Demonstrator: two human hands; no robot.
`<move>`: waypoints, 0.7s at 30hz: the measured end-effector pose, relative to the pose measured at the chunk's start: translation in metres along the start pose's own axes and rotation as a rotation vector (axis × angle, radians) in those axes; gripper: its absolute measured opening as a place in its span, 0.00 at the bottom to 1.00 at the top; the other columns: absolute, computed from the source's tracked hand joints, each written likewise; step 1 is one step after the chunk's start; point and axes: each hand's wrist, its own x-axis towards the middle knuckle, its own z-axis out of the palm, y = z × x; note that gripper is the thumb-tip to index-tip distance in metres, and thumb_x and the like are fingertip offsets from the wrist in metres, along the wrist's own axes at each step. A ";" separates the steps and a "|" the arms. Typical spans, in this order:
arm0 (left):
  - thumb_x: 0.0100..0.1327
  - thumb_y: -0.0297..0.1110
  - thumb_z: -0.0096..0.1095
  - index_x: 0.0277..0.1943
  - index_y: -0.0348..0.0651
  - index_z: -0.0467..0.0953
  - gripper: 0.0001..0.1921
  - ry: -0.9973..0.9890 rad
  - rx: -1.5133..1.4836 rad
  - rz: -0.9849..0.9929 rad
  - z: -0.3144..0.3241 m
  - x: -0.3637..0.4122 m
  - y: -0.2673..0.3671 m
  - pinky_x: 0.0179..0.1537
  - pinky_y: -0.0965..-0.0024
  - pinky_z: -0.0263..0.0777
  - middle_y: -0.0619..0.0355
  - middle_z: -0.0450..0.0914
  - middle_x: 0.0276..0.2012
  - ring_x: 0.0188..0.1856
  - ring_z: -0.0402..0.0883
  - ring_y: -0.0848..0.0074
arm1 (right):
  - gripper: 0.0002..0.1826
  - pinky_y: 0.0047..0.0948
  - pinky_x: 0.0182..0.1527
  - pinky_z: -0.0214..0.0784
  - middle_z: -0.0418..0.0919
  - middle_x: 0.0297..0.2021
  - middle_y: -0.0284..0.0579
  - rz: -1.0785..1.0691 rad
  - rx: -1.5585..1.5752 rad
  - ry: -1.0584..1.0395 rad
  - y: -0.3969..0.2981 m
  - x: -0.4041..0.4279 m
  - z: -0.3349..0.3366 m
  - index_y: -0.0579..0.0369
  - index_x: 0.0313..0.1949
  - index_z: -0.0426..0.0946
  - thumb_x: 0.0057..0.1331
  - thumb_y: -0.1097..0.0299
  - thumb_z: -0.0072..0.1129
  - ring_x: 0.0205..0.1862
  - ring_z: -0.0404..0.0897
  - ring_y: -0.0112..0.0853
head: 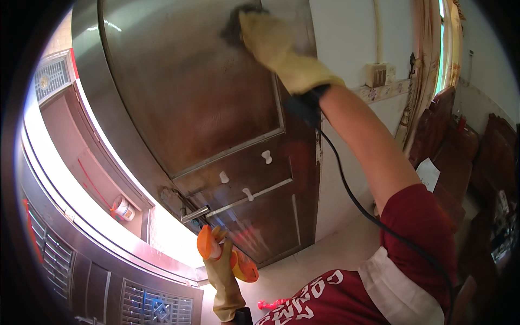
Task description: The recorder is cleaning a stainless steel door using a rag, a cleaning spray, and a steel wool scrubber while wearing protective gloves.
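Note:
My right hand (270, 44), in a yellow rubber glove, presses a dark scrubbing pad or cloth (233, 28) against the upper panel of a brown door (191, 101). Motion blurs the pad, so its kind is unclear. Lower down, my left hand (221, 268), gloved too, grips an orange spray bottle (245, 268) just below the door's lever handle (196, 214). The glove covers part of the bottle. Several white bone-shaped pieces (266, 157) are stuck on the door's middle panel. A black cable (345, 178) runs from a dark band at my right wrist down along my arm.
A light switch (376, 75) sits on the white wall right of the door, near a curtain (424, 53). Dark wooden chairs (443, 158) stand at the right. On the floor lies a red object (273, 304). A white bucket (123, 208) is visible through the doorway.

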 end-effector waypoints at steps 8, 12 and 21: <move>0.68 0.23 0.65 0.71 0.37 0.68 0.29 0.059 -0.090 -0.002 -0.009 -0.021 0.011 0.60 0.69 0.73 0.51 0.80 0.60 0.60 0.80 0.71 | 0.18 0.42 0.41 0.75 0.83 0.44 0.42 -0.427 0.453 -0.120 -0.118 -0.108 -0.035 0.54 0.56 0.75 0.67 0.66 0.56 0.47 0.83 0.36; 0.68 0.24 0.64 0.72 0.38 0.67 0.30 0.121 -0.071 0.093 -0.029 -0.018 -0.016 0.60 0.68 0.73 0.51 0.78 0.62 0.60 0.80 0.70 | 0.16 0.42 0.44 0.76 0.84 0.42 0.46 0.041 0.270 0.064 -0.056 -0.076 0.000 0.51 0.53 0.79 0.67 0.66 0.57 0.45 0.83 0.44; 0.70 0.25 0.63 0.70 0.39 0.70 0.27 0.171 -0.032 0.006 -0.029 -0.046 0.001 0.60 0.69 0.72 0.52 0.82 0.59 0.59 0.80 0.71 | 0.19 0.44 0.51 0.77 0.84 0.46 0.42 -0.433 0.507 -0.294 -0.156 -0.107 -0.050 0.51 0.57 0.79 0.66 0.66 0.57 0.49 0.84 0.41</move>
